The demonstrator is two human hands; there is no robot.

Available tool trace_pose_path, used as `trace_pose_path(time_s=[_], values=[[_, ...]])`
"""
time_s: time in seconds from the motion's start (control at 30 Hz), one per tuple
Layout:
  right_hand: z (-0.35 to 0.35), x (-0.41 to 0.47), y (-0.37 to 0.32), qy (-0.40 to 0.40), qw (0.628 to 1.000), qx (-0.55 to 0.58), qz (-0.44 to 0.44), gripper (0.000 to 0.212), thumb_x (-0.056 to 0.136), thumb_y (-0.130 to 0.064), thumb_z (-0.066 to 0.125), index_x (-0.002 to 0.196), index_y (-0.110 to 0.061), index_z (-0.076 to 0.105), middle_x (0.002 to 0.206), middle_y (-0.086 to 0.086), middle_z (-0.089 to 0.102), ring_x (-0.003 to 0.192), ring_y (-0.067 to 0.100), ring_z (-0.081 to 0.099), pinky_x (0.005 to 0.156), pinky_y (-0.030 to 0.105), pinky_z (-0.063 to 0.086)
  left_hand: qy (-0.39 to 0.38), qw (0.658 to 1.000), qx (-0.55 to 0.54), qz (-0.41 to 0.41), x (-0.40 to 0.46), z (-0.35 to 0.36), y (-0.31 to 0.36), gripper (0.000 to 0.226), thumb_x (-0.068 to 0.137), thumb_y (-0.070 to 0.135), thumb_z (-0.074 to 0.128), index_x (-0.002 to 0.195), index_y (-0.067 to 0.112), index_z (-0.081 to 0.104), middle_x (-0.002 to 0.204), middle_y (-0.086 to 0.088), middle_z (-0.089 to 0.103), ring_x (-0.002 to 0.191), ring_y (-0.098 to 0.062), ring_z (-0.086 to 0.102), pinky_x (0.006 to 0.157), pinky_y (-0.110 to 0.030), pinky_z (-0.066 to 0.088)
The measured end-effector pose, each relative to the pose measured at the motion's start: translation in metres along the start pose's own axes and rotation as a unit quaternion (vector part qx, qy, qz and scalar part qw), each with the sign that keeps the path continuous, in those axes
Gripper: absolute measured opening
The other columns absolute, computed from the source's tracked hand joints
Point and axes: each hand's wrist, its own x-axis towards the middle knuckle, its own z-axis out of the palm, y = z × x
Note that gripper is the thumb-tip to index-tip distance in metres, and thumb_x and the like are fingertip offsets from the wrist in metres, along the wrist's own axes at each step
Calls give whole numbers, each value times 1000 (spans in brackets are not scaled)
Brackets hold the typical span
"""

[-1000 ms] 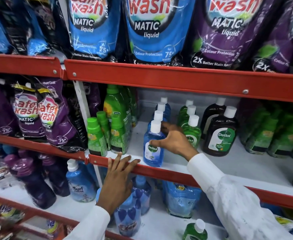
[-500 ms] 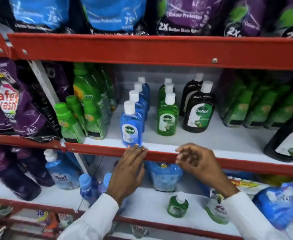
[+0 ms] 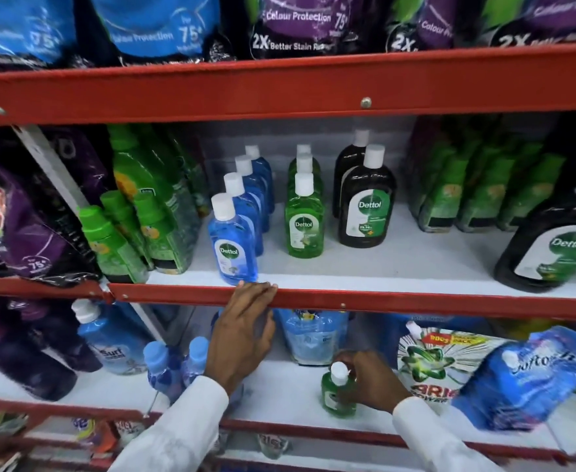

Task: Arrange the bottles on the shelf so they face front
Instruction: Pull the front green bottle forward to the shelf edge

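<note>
On the middle shelf (image 3: 382, 267) stand three rows of Dettol bottles, labels to the front: blue bottles (image 3: 234, 243), green bottles (image 3: 304, 219) and dark brown bottles (image 3: 365, 206). My left hand (image 3: 242, 335) rests flat against the shelf's red front rail (image 3: 416, 303), fingertips over its top edge just below the front blue bottle, holding nothing. On the shelf below, a small green Dettol bottle (image 3: 336, 390) stands alone, and my right hand (image 3: 370, 383) is closed around it from the right.
A large dark Dettol bottle (image 3: 552, 247) stands at the right of the middle shelf, green bottles (image 3: 137, 216) at its left. The lower shelf holds a Surf bottle (image 3: 109, 342), blue pouches (image 3: 314, 335), an Ariel pack (image 3: 439, 362) and a blue Softouch pouch (image 3: 525, 379).
My right hand left the blue bottle, dropped past the rail to the lower shelf and closed on the small green bottle. My left hand stays on the rail. The view shifted down and right.
</note>
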Motion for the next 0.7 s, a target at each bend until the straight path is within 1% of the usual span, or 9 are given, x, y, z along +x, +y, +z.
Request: trace_pose_path(time_s=[0.07, 0.13, 0.23, 0.3, 0.4, 0.5, 0.57, 0.63, 0.7], values=[[-17, -5, -14, 21, 999, 26, -11, 34, 56, -35, 85, 86, -32, 69, 79, -15, 72, 68, 3, 63, 61, 23, 50, -3, 1000, 0, -12, 0, 0, 1, 44, 86, 18, 65, 130, 19, 60, 131, 1, 61, 129, -19, 51, 114, -42, 38], [-43, -14, -34, 57, 996, 59, -29, 38, 54, -35, 87, 87, -28, 69, 78, -13, 74, 68, 3, 66, 61, 26, 55, -4, 1000, 3, -20, 1, 1, 1, 46, 85, 16, 66, 130, 20, 60, 130, 2, 61, 129, -21, 51, 114, -42, 39], [-95, -27, -75, 115, 985, 106, -70, 38, 55, -24, 89, 87, -26, 69, 76, -17, 75, 68, 0, 67, 60, 19, 55, -2, 1000, -1, -22, 0, 2, 1, 45, 86, 21, 61, 131, 21, 59, 130, 2, 61, 129, -22, 51, 116, -38, 36], [-130, -33, -104, 148, 976, 126, -97, 42, 56, -19, 89, 94, -23, 71, 81, -13, 77, 72, 1, 69, 62, 17, 56, 5, 1000, -15, -23, 0, 3, 2, 45, 85, 19, 60, 130, 21, 60, 129, 3, 61, 128, -21, 53, 118, -34, 32], [-170, -32, -140, 206, 958, 136, -144, 44, 58, -11, 89, 99, -17, 73, 79, -13, 75, 65, -5, 65, 60, 5, 45, 19, 999, -37, -32, 1, 4, 4, 42, 85, 18, 57, 126, 19, 63, 126, 3, 63, 125, -20, 55, 120, -28, 27], [-192, -17, -163, 244, 949, 119, -162, 43, 61, -13, 88, 101, -19, 72, 76, -18, 72, 65, -9, 64, 59, 3, 43, 16, 998, -37, -40, 0, 3, 5, 42, 86, 25, 49, 125, 20, 64, 126, 4, 62, 126, -19, 54, 118, -29, 31], [-197, 0, -171, 252, 950, 92, -158, 43, 61, -21, 88, 101, -20, 71, 78, -14, 74, 68, -5, 66, 63, 9, 48, 16, 998, -31, -48, -1, 3, 6, 44, 85, 26, 46, 125, 21, 65, 128, 6, 62, 130, -18, 51, 114, -34, 38], [-197, 19, -174, 239, 956, 77, -150, 48, 61, -28, 86, 105, -20, 71, 92, -8, 79, 82, 2, 72, 76, 25, 59, 20, 998, -33, -55, -1, 1, 7, 45, 83, 24, 47, 125, 22, 65, 129, 11, 59, 135, -14, 45, 113, -33, 37], [-193, 38, -173, 217, 965, 55, -134, 58, 61, -34, 83, 116, -20, 68, 108, -4, 78, 97, 9, 72, 88, 34, 60, 16, 998, -33, -55, -1, 0, 7, 48, 80, 15, 54, 126, 23, 64, 129, 16, 54, 135, -9, 39, 113, -31, 36]])
